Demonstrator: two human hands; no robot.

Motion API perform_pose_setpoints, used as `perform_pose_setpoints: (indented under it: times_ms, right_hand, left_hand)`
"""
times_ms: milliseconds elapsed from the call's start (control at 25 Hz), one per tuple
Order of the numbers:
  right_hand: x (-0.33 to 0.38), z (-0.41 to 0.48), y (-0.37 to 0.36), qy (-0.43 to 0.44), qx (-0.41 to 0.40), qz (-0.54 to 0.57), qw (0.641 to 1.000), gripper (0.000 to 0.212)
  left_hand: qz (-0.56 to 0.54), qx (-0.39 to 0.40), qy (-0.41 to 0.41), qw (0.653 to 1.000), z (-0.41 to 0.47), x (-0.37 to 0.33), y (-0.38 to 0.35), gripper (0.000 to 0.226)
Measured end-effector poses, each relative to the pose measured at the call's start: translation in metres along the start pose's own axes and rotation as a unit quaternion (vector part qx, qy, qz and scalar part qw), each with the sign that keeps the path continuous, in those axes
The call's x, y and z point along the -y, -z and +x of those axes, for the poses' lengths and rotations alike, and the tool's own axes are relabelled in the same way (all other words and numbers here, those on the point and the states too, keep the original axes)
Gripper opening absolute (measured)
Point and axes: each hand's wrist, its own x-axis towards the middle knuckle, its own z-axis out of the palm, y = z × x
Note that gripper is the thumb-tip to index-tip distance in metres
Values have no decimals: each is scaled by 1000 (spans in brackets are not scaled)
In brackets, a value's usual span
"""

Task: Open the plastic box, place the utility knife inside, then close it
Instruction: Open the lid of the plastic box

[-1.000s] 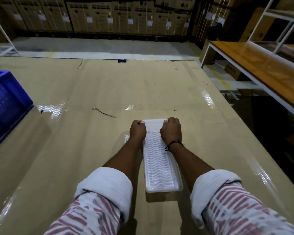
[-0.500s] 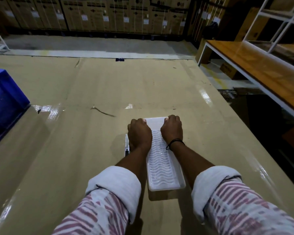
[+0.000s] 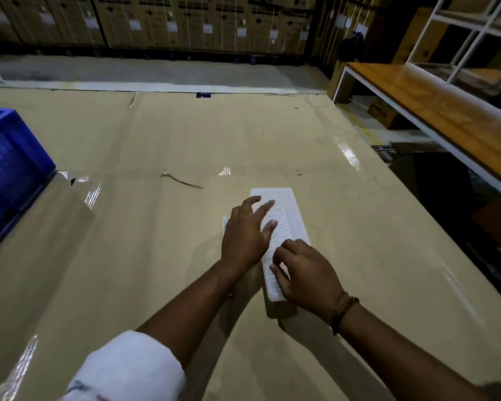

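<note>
A white plastic box (image 3: 289, 215) with a wavy ribbed lid lies shut on the tan table (image 3: 156, 256), its long side running away from me and a little to the left. My left hand (image 3: 248, 234) is over the box's left side with the fingers spread and nothing in them. My right hand (image 3: 305, 274) has its bent fingers on the lid at the near end and its thumb at the box's left edge. A pale sliver of the utility knife (image 3: 224, 222) shows on the table just left of the box, mostly hidden by my left hand.
A blue plastic crate (image 3: 9, 169) stands at the table's left edge. A thin dark scrap (image 3: 182, 182) lies on the table beyond the box. A wooden bench (image 3: 434, 111) with a white frame runs along the right, across a dark gap. Cardboard cartons (image 3: 185, 21) line the far wall.
Both hands have left the box's far end. The right hand has drawn back to the near end, and the left hand has opened over the left side. The box now lies slightly angled.
</note>
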Motion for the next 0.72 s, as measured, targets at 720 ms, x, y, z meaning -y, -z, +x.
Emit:
perform_pose_setpoints:
  times_ms: [720]
  right_hand:
    - [-7,-36,-16,255,-38,-115,959,22]
  left_hand:
    - [186,104,-56,975,-33,-19,-3,45]
